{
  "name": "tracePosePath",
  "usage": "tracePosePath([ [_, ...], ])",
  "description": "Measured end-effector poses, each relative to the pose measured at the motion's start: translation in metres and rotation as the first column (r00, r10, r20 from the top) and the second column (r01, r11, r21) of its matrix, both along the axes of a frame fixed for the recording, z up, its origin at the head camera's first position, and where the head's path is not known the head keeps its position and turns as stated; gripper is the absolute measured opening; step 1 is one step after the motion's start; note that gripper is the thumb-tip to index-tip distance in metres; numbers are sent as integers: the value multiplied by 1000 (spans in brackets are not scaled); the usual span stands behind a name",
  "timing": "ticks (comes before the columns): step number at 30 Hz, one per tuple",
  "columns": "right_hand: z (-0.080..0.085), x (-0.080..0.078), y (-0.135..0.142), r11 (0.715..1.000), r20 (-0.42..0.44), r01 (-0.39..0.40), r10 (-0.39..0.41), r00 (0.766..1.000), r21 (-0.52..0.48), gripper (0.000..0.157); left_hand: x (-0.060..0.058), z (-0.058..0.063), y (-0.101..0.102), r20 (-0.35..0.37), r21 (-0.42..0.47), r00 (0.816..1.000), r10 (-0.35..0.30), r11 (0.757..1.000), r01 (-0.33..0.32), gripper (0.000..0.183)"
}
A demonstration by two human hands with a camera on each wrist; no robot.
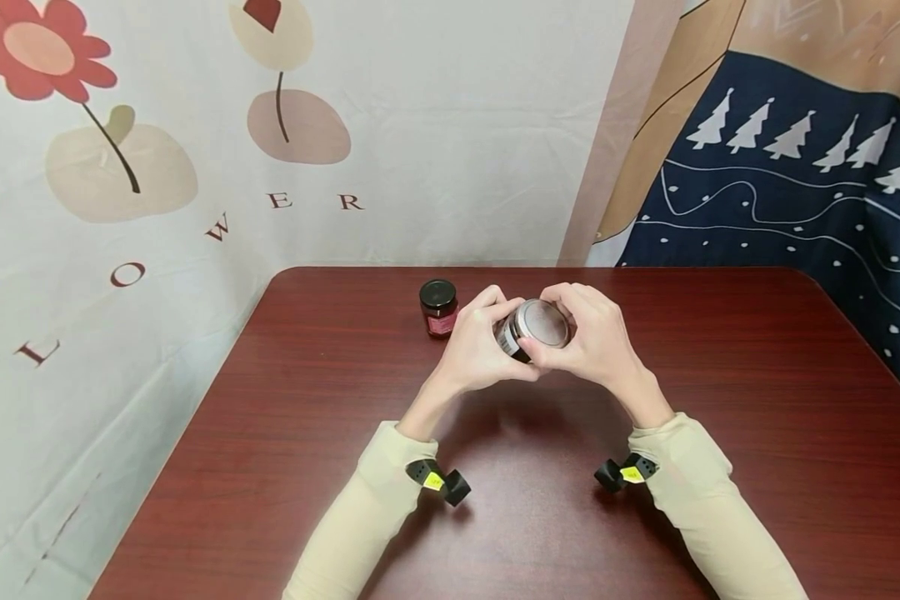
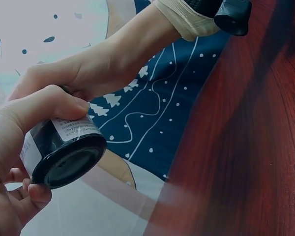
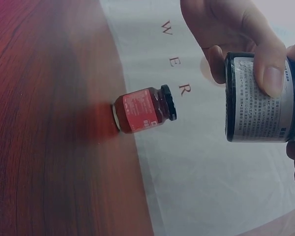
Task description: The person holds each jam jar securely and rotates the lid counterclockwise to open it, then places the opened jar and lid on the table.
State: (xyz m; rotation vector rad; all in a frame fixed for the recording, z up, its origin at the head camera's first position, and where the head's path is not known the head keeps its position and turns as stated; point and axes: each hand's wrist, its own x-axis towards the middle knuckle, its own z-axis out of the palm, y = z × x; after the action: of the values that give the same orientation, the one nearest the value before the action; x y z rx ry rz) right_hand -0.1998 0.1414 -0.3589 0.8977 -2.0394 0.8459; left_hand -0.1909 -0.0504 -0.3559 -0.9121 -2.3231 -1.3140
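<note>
Both hands hold a dark jar (image 3: 258,98) with a white printed label, raised above the table. My left hand (image 1: 477,343) grips the jar's body, its thumb lying across the label in the right wrist view. Around the silver-grey lid (image 1: 543,322) curl the thumb and fingers of my right hand (image 1: 596,337). The jar is tilted, and its dark base (image 2: 74,162) shows in the left wrist view. Just left of the left hand, a second jar (image 1: 439,310) stands upright on the table, with a black lid and a red-pink label.
The reddish-brown wooden table (image 1: 270,467) spreads under both arms. Behind it hangs a pale cloth (image 1: 450,183) printed with flowers and letters. To the right is a dark blue cloth (image 1: 780,192) with white trees. Each wrist wears a black camera strap.
</note>
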Motion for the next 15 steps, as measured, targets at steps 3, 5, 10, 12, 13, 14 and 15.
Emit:
tracePosePath([
  [3, 0, 0, 0, 1000, -6, -8, 8, 1000, -6, 51, 0, 0, -1, 9, 5, 1000, -15, 1000, 15, 54],
  [5, 0, 0, 0, 1000, -6, -13, 13, 1000, -9, 53, 0, 1, -2, 18, 7, 1000, -22, 1000, 21, 54],
  [10, 0, 0, 0, 999, -1, -28, 28, 1000, -16, 56, -1, 2, -3, 57, 11, 998, -39, 999, 39, 55],
  [12, 0, 0, 0, 999, 0, -36, 36, 999, -18, 56, -1, 3, -4, 74, 9, 996, -45, 999, 44, 56],
  [13, 0, 1, 0, 999, 1, -40, 40, 999, -18, 57, -1, 3, -4, 83, 9, 995, -48, 999, 47, 57],
  [14, 0, 1, 0, 999, 2, -45, 45, 999, -18, 57, -1, 3, -5, 89, 7, 995, -50, 999, 49, 58],
  [15, 1, 1, 0, 999, 3, -49, 49, 999, -19, 58, -1, 3, -5, 95, 5, 994, -51, 999, 51, 59],
])
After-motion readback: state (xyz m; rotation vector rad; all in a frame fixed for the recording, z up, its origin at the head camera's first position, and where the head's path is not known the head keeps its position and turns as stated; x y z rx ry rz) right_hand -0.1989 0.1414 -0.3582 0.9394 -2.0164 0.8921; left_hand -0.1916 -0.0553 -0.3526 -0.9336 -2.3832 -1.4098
